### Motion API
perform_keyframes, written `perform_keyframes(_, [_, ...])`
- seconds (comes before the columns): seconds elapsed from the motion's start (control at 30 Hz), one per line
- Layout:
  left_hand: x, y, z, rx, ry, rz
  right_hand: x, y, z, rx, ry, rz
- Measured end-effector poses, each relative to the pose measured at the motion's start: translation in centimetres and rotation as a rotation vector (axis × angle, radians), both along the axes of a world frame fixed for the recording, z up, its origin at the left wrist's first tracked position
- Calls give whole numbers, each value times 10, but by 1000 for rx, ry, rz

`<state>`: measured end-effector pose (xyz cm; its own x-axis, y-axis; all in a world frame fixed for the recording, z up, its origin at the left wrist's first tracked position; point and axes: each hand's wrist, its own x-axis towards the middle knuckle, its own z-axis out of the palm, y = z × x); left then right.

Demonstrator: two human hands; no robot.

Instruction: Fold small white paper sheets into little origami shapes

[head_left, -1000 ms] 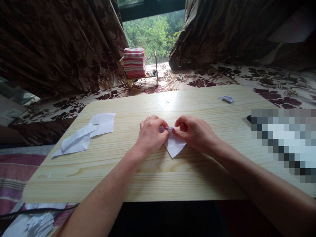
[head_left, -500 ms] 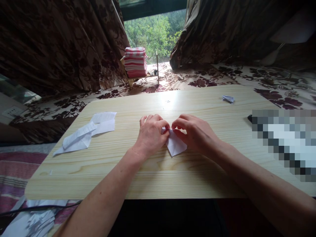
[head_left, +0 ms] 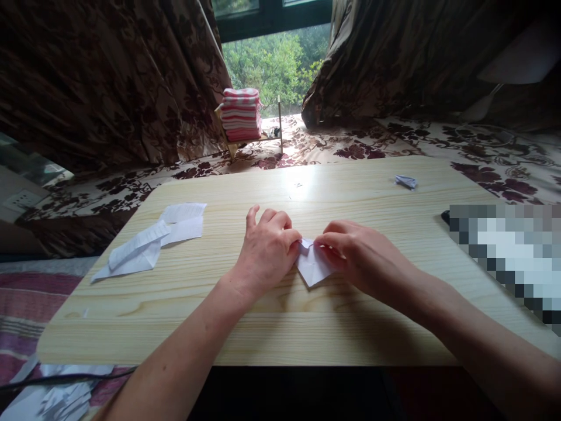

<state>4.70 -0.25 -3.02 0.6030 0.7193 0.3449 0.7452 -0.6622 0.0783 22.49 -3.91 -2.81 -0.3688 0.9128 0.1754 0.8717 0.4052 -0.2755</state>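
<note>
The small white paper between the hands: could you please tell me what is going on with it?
A person at the wooden table is holding the small white paper with both bare hands. The left hand and the right hand pinch its far edge, which seems folded over; one corner points toward the person. Other paper pieces lie on the left, and a small folded paper lies at the far right.

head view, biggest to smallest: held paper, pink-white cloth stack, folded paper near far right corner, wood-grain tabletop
1. Wood-grain tabletop
2. Pink-white cloth stack
3. Held paper, visible part only
4. Folded paper near far right corner
</note>
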Motion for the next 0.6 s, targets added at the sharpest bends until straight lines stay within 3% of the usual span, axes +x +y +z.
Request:
perform_keyframes(0.23, [1, 2, 0, 6, -24, -12, -4, -17, 3, -45, -75, 14])
perform_keyframes(0.6, [5, 7, 2, -151, -127, 23, -4, -15, -1, 12, -104, 37])
